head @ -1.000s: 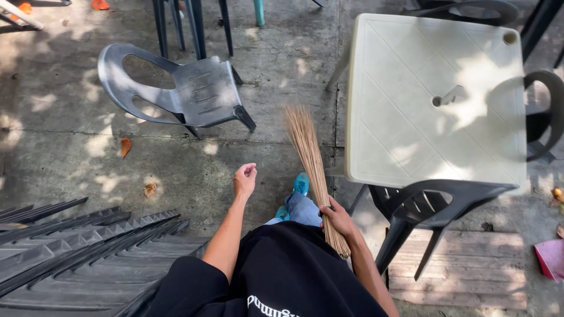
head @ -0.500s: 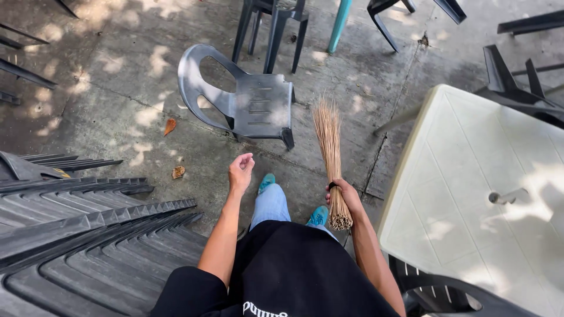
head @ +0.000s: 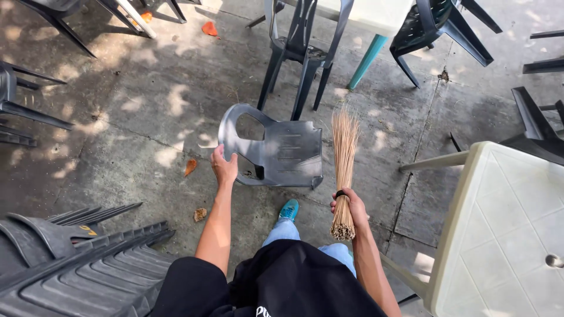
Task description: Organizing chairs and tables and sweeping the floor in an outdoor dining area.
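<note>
My right hand (head: 348,205) grips a bundle of thin straw-coloured broom sticks (head: 344,147), bristle tips pointing away from me over the concrete. My left hand (head: 224,168) reaches forward and its fingers touch the curved back edge of a grey plastic chair (head: 276,149) lying tipped over on the ground. Whether the fingers close round the rim is hard to tell. My blue shoe (head: 288,209) shows just below the chair.
A stack of dark plastic chairs (head: 70,264) lies at lower left. A pale square plastic table (head: 505,229) stands at right. Dark upright chairs (head: 302,41) and a table with a teal leg (head: 367,61) stand ahead. Dry leaves (head: 190,167) dot the concrete.
I have stepped closer to the tipped grey chair. My left hand has gone from hanging in the air to touching the chair's back. The broom stays in my right hand.
</note>
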